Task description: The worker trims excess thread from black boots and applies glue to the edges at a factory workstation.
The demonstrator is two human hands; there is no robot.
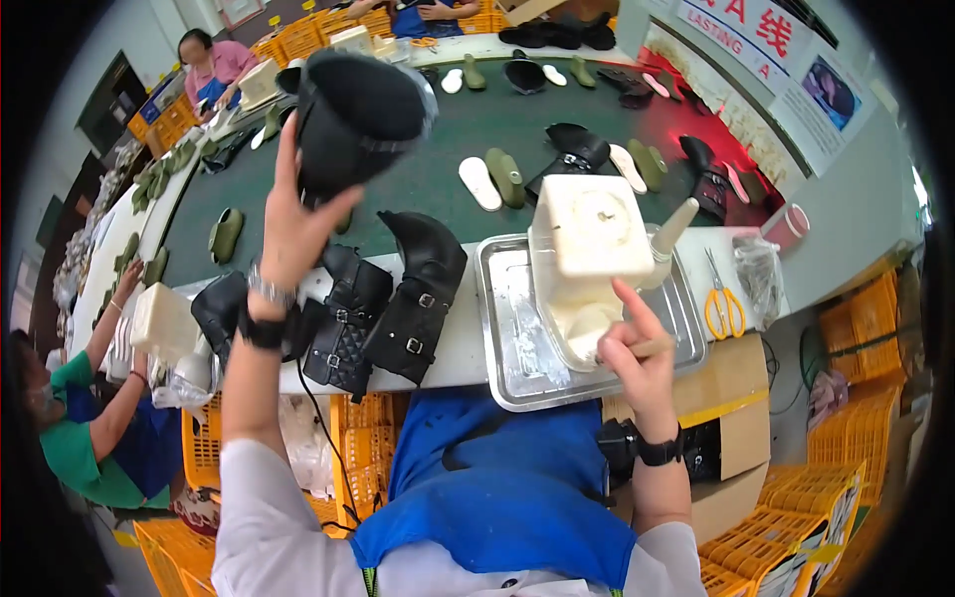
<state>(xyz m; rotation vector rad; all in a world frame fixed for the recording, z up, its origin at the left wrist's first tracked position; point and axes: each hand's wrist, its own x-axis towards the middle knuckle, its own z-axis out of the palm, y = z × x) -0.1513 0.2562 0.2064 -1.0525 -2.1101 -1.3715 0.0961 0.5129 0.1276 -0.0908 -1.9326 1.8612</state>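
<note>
Over the bench [460, 343], our left hand [291, 237] pinches a black boot [343, 124] just past its palm; our right hand [640, 363] is kinda curled, index out, contents unclear.

Scissors [720, 291] lie beside 1 clear bag [758, 286], near 1 pink cup [789, 227].

Upper right, bold red lettering on a white sign [741, 36]; on the poster [825, 103] below, print too small!
</note>
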